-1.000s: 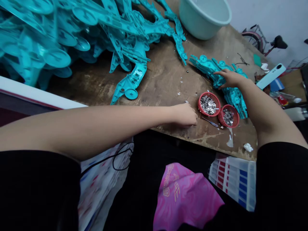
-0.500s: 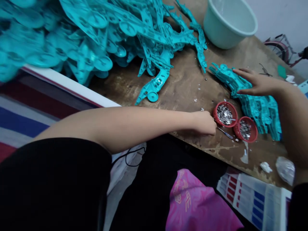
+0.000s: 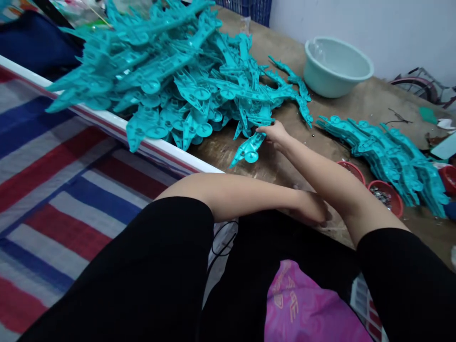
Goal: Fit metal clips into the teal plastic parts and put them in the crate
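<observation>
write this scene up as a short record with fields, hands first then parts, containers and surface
right hand: fingers at one end of a single teal part; firmness of grip not clear
left hand: at the near edge of the brown table; contents, if any, hidden
teal pile: heaped loosely toward the left
teal row: overlapping parts laid side by side toward the right
red basket: beside the row, with small metal pieces inside
basin: pale green, toward the back
</observation>
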Demonstrator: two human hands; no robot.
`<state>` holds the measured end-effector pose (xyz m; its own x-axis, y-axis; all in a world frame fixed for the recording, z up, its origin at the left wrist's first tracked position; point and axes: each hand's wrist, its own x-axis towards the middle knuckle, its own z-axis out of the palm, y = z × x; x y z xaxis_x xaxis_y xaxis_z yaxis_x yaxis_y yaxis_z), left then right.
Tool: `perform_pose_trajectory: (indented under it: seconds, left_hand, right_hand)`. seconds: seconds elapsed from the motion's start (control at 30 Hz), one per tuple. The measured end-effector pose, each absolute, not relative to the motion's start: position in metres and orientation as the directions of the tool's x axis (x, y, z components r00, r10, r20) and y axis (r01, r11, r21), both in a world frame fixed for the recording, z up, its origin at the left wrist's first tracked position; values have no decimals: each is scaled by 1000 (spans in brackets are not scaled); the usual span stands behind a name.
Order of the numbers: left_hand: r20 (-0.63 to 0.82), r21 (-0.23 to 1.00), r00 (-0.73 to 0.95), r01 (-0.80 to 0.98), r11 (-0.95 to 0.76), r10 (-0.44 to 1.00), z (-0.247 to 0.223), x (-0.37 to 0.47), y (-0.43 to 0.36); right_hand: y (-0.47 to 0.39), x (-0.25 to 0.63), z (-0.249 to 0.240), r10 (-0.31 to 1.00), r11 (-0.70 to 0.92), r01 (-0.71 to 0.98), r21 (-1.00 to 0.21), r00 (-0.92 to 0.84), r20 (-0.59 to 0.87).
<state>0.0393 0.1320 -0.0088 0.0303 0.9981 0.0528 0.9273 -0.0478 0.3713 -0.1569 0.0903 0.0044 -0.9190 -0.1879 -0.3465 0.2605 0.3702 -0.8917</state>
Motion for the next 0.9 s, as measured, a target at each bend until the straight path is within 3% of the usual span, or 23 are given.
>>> perform_pose_trajectory:
  seconds: [0.1,0.17,0.23,0.3,0.33,0.4,0.5,0.57,0.67,0.73,0.8,0.87,0.9]
  left_hand:
    - [53,274,200,939,-207,978,-5,30,131]
    - [53,205,245,946,-251,968,1,26,129]
    - [48,142,276,949,-280,960,8,26,125]
    - [43,94,311,945,-313,950,17,29,121]
    - [44,77,327,941,-329,944,21,31,119]
    - [54,63,350,934,-353,935,29,34,116]
    - [117,8,343,938,-347,932,36,36,113]
    - [183,-52,298,955,-293,937,38,34,109]
    - [269,-113,143,987,-116,952,42,30,101]
    - [283,-126,-6,991,44,959,44,31,97]
    - [205,-109,-137,981,162,969,46,34,96]
    - [57,-71,-208,975,212,976,45,41,98]
    - [-19,-48,-226,973,225,974,44,45,100]
  right_hand:
    - [133,-152,63,-31,454,251,-855,-955,-296]
    - [171,-141,110,32,607,184,-773,-978,-208]
    - [207,-119,156,2,914,23,-404,-999,-53]
    - [238,-89,192,-28,999,-28,-17,-1000,-2]
    - [252,-71,206,-22,995,-22,93,-1000,-8]
    - [284,-35,225,6,984,-1,177,-999,-36]
    - [340,15,230,40,987,27,156,-996,-78]
    - [378,43,216,67,996,61,68,-994,-86]
    - [419,76,172,65,975,92,-201,-988,-138]
    - [432,91,139,-23,894,83,-441,-973,-229]
    - [439,98,112,-157,800,65,-597,-937,-312]
    - [448,99,97,-205,814,57,-579,-903,-377]
    - [455,97,93,-164,866,58,-497,-905,-392]
